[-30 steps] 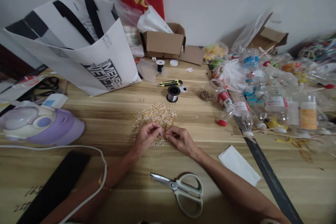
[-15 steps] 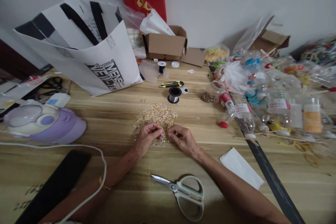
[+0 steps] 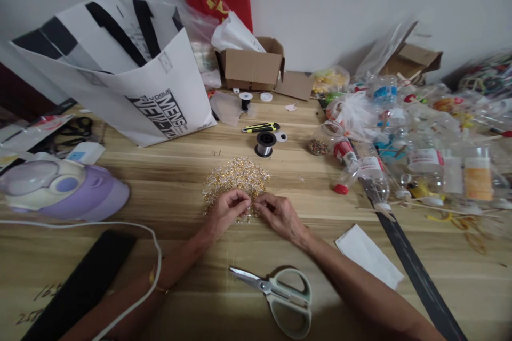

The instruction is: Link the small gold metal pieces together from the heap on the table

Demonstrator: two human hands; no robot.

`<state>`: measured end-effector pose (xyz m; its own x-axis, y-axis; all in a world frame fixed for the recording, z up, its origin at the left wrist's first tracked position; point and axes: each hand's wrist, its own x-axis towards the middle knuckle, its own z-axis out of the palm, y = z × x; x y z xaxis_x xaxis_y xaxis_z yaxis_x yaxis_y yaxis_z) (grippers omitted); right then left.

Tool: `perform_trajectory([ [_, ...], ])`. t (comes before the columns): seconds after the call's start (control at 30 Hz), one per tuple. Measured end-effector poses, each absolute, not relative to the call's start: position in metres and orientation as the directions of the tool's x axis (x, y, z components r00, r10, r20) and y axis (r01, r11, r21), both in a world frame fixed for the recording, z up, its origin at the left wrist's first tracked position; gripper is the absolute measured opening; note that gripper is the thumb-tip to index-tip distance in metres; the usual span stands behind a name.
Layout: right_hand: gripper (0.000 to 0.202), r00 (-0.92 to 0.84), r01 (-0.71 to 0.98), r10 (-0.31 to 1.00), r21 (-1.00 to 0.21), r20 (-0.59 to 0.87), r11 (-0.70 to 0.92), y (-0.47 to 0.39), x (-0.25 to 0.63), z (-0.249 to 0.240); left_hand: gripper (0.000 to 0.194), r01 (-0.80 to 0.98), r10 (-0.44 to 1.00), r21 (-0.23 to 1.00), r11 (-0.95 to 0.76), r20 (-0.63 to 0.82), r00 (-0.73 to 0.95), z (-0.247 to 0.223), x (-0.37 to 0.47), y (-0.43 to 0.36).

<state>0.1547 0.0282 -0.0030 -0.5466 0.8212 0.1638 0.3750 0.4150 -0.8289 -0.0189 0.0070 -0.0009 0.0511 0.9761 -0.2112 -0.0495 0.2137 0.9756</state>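
Note:
A loose pile of small gold and silver pieces (image 3: 239, 175), like beads or pins, is spread on the wooden table. At its front edge, my left hand (image 3: 227, 212) pinches thumb against fingers. My right hand (image 3: 280, 216) is pinched too, its fingertips close to those of the left. Whatever the fingertips hold is too small to make out. Scissors (image 3: 276, 295) with pale handles lie nearer to me, blades pointing left. Beyond the pile stands a black spool of silvery wire (image 3: 265, 144), with a yellow and black utility knife (image 3: 261, 128) behind it.
A large white bag (image 3: 160, 80) and a purple and white device (image 3: 76, 189) occupy the left. A white cable (image 3: 154, 240) crosses my left forearm. Plastic bottles (image 3: 424, 165) crowd the right side. Folded white paper (image 3: 370, 256) lies beside my right forearm. An open cardboard box (image 3: 253, 66) is at the back.
My hands stay over the front of the pile, with fingertips slightly closer together. The view has shifted a little; nothing on the table has visibly been moved.

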Motion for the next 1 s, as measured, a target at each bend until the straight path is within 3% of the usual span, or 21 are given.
perform_trajectory([
  [0.53, 0.023, -0.601, 0.321, 0.787, -0.858, 0.143, 0.401, 0.0307, 0.1558, -0.0025, 0.028, -0.143, 0.972, 0.966, 0.213, -0.195, 0.132, 0.0024, -0.0178, 0.0044],
  [1.0, 0.017, -0.585, 0.335, 0.791, -0.834, 0.180, 0.438, 0.0302, 0.1578, 0.0011, 0.022, -0.035, 0.969, 0.976, 0.214, -0.207, 0.136, 0.0024, -0.0170, 0.0058],
])
